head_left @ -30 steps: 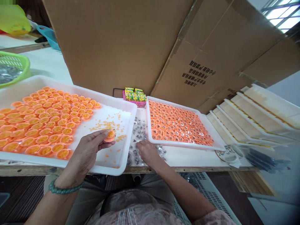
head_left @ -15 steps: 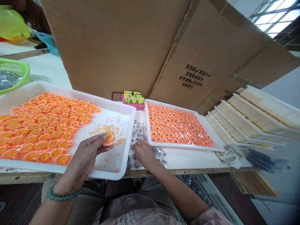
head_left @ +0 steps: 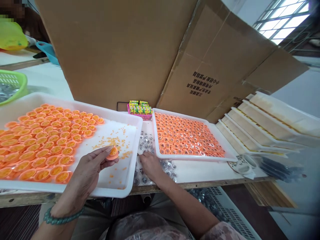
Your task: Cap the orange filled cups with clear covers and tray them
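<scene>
The left hand (head_left: 87, 166), a green beaded bracelet (head_left: 62, 219) at its wrist, pinches a small orange cup (head_left: 113, 152) between thumb and fingers. I can see yellow bits inside the cup, which is held up above the bare end of the left white tray (head_left: 132, 166), with loose yellow pieces (head_left: 116, 140) scattered over the tray floor around and beyond it. The rest of that tray is crowded with orange cups of yellow filling (head_left: 45, 145), packed in close, slanting rows.

The right hand (head_left: 150, 166) is down in the gap between the two trays, its fingers bunched together among small clear plastic pieces with dark markings (head_left: 146, 141). The knuckles hide the fingertips from me, so I cannot tell whether it grips one. Just beside it, the right white tray (head_left: 195, 157) is full of orange cups with shiny clear tops (head_left: 185, 135).

Behind the gap, a pink basket (head_left: 146, 117) of little yellow-and-green boxes (head_left: 140, 108) sits against a tall cardboard sheet (head_left: 112, 50). Farther along the desk (head_left: 200, 170) to the right are a roll of tape (head_left: 250, 162) and a slanted stack of pale trays (head_left: 252, 131).
</scene>
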Tool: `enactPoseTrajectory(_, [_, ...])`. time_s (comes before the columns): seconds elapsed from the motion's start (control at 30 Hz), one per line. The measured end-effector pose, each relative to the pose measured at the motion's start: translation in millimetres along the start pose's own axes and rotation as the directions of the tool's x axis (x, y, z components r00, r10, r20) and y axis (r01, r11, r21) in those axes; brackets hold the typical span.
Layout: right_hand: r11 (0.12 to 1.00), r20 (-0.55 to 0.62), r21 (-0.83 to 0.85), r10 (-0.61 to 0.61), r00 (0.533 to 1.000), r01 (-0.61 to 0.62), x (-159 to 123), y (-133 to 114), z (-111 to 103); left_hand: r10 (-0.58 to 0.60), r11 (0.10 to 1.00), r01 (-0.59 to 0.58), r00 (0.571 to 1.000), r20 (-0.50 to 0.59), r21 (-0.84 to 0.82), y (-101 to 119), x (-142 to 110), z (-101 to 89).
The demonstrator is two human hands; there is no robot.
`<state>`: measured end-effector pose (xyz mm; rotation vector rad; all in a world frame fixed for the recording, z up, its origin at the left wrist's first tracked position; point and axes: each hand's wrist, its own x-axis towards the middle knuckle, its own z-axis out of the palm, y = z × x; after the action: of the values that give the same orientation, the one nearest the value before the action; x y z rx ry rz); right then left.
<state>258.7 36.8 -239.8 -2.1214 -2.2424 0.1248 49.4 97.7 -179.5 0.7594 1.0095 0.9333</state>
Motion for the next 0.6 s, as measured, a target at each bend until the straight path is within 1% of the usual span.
enactPoseTrajectory(0.07, [0.995, -0.034, 0.090, 0.053, 0.998, -0.050, -4, 3, 0, 0.006, 1.000, -0.006, 1.000, 0.007, -0.004, 0, 0, 0.5])
enactPoseTrajectory(0.1, [0.980, -0.075, 0.180, 0.097, 0.992, -0.082, -7, 4, -2, 0.009, 1.000, -0.009, 1.000, 0.008, -0.008, 0, 0, 0.8])
enactPoseTrajectory(0.13, [0.945, -0.116, 0.306, 0.155, 0.981, -0.113, -10, 5, -5, 0.012, 1.000, -0.012, 1.000, 0.007, -0.012, 0, 0, 1.2])
enactPoseTrajectory(0.17, [0.876, -0.144, 0.463, 0.224, 0.964, -0.134, -12, 5, -10, 0.012, 1.000, -0.012, 1.000, 0.007, -0.017, 0, 0, 1.5])
enactPoseTrajectory(0.2, [0.773, -0.147, 0.620, 0.283, 0.948, -0.135, -15, 5, -15, 0.011, 1.000, -0.010, 1.000, 0.006, -0.022, -1, 0, 1.8])
enactPoseTrajectory(0.23, [0.652, -0.126, 0.749, 0.315, 0.941, -0.118, -16, 4, -22, 0.009, 1.000, -0.009, 1.000, 0.004, -0.026, -1, -1, 1.9])
enactPoseTrajectory(0.27, [0.526, -0.094, 0.845, 0.321, 0.942, -0.094, -17, 3, -29, 0.008, 1.000, -0.008, 1.000, 0.003, -0.029, -1, -1, 2.0])
enactPoseTrajectory(0.33, [0.303, -0.038, 0.951, 0.281, 0.959, -0.052, -16, -1, -42, 0.008, 1.000, -0.007, 1.000, 0.010, -0.030, -1, -1, 1.8])
enactPoseTrajectory(0.4, [0.128, -0.002, 0.991, 0.256, 0.967, -0.031, -13, -6, -52, 0.009, 1.000, -0.009, 1.000, 0.026, -0.025, -1, -2, 1.5])
enactPoseTrajectory(0.5, [-0.118, 0.070, 0.992, 0.258, 0.964, -0.040, -8, -14, -58, 0.014, 1.000, -0.014, 0.999, 0.047, -0.019, -1, -2, 1.0])
enactPoseTrajectory(0.57, [-0.246, 0.104, 0.968, 0.242, 0.965, -0.043, -5, -19, -58, 0.009, 1.000, -0.009, 0.999, 0.039, -0.020, -1, -3, 0.8])
enactPoseTrajectory(0.6, [-0.289, 0.105, 0.957, 0.232, 0.967, -0.035, -4, -20, -58, 0.004, 1.000, -0.003, 0.999, 0.033, -0.020, -1, -3, 0.9])
